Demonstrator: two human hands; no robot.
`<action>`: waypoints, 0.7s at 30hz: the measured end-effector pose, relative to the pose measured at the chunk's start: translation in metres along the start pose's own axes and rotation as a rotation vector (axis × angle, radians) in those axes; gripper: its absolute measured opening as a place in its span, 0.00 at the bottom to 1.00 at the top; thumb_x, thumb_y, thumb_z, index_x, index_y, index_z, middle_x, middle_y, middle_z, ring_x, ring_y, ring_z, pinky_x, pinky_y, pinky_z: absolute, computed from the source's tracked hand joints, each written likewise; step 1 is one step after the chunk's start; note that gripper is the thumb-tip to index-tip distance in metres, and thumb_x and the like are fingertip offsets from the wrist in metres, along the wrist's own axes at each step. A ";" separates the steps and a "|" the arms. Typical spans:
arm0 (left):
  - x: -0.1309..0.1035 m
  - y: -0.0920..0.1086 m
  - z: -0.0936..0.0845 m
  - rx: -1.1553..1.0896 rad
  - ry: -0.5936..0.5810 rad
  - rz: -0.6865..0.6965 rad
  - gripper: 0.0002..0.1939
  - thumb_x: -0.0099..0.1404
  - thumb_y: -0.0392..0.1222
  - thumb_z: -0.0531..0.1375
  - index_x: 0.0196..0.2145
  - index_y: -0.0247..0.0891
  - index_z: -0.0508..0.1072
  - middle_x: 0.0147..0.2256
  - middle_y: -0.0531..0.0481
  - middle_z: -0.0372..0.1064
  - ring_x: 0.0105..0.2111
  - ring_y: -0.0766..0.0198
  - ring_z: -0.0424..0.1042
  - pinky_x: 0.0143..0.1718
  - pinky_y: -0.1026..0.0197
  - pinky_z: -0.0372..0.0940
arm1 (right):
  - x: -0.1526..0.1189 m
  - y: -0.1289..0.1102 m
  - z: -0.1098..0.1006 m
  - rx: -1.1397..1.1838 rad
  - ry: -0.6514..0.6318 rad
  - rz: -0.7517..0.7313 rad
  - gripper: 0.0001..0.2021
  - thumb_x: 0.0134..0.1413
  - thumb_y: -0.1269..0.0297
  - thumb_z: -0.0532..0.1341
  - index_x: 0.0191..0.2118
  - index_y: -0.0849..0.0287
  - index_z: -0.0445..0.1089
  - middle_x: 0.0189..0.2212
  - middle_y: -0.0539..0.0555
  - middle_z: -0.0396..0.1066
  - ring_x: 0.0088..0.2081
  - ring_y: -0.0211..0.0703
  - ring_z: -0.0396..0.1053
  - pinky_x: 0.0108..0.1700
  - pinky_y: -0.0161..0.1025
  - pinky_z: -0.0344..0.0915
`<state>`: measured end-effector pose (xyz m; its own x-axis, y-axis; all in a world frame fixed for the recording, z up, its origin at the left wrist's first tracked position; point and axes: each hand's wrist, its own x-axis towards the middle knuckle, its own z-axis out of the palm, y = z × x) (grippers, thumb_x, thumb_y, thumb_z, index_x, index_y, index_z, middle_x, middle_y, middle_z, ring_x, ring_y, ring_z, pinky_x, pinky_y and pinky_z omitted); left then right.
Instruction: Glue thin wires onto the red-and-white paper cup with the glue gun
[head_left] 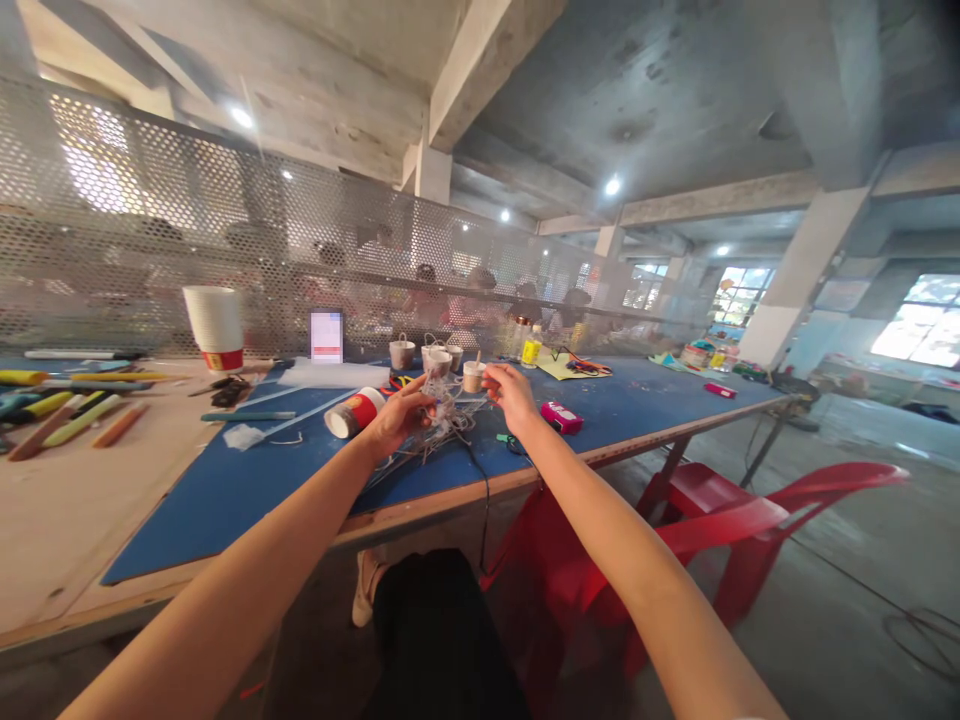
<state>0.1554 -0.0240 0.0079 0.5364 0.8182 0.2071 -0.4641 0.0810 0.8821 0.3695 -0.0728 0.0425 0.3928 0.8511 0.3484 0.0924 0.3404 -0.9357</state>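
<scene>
My right hand (510,392) holds a small pale cup (473,376) at its right side, fingers closed on it; a thin stick stands up from the cup. My left hand (403,412) is at the left edge of a tangle of clear and white wires (446,425), its fingers bent together; what they hold is too small to name. Behind the hands are more small cups (402,354) with wires over them. A red and white paper cup (355,412) lies on its side by my left hand.
A stack of paper cups (215,325) and a lit phone (327,337) stand by the perforated screen. Right of my hands are a pink box (562,417) and yellow bottle (532,347). Red chairs (705,525) stand beside the blue table (247,500). Tools (82,420) lie at left.
</scene>
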 end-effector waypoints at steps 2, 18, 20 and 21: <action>0.002 -0.002 -0.003 -0.008 0.006 0.003 0.30 0.57 0.30 0.66 0.58 0.38 0.74 0.24 0.52 0.72 0.20 0.68 0.68 0.19 0.70 0.62 | 0.006 -0.005 -0.011 -0.025 0.064 -0.029 0.16 0.48 0.49 0.64 0.35 0.56 0.70 0.34 0.50 0.77 0.35 0.38 0.74 0.35 0.33 0.66; -0.005 0.003 0.005 -0.099 -0.002 0.021 0.27 0.56 0.27 0.65 0.54 0.40 0.76 0.26 0.52 0.72 0.22 0.69 0.68 0.20 0.70 0.63 | -0.030 0.023 0.028 -0.272 -0.392 -0.047 0.10 0.47 0.60 0.72 0.33 0.59 0.77 0.30 0.49 0.78 0.34 0.41 0.74 0.42 0.36 0.69; -0.006 0.004 0.006 -0.098 -0.005 0.016 0.28 0.55 0.26 0.65 0.54 0.41 0.76 0.28 0.51 0.73 0.22 0.69 0.68 0.21 0.70 0.64 | -0.034 0.024 0.040 -0.214 -0.381 -0.058 0.12 0.47 0.59 0.72 0.36 0.58 0.76 0.34 0.49 0.79 0.37 0.40 0.75 0.45 0.35 0.68; -0.006 0.004 0.006 -0.097 -0.005 0.014 0.28 0.55 0.26 0.64 0.53 0.41 0.76 0.29 0.51 0.74 0.22 0.70 0.68 0.21 0.70 0.64 | -0.034 0.024 0.043 -0.190 -0.368 -0.058 0.12 0.48 0.59 0.72 0.36 0.58 0.75 0.34 0.49 0.78 0.38 0.39 0.75 0.45 0.35 0.68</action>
<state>0.1546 -0.0315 0.0124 0.5324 0.8169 0.2217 -0.5375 0.1239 0.8341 0.3187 -0.0765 0.0110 0.0322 0.9303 0.3655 0.2858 0.3418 -0.8953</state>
